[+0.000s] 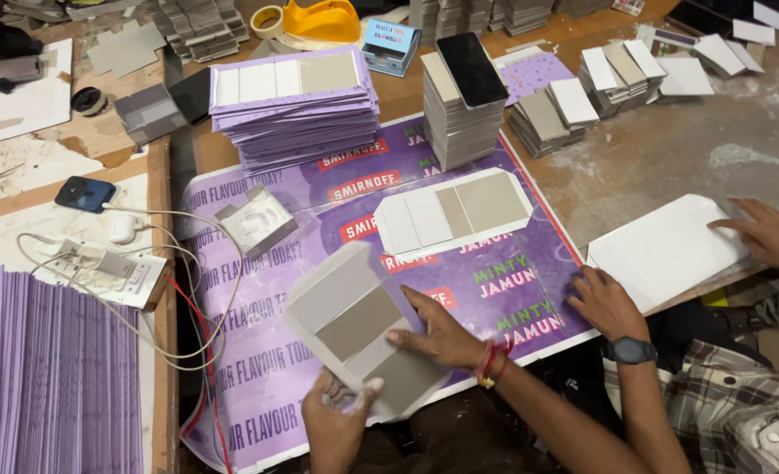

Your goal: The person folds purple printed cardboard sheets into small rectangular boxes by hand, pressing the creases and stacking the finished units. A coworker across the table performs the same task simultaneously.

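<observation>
While pinching near edge of grey-and-white card cover (pixel 363 326) with left hand (pixel 337 420), pressing panel flat under right hand (pixel 438 332), fingers spread. Finished lilac stack (pixel 295 110) far left; another glued blank (pixel 451 213) waiting beyond.

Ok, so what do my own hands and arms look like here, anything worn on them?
Both forearms are bare, no sleeves. Your right hand has a red thread bracelet at the wrist. Your left hand wears nothing; its fingertips look smeared white. The dark watch belongs to the person beside you.
</observation>
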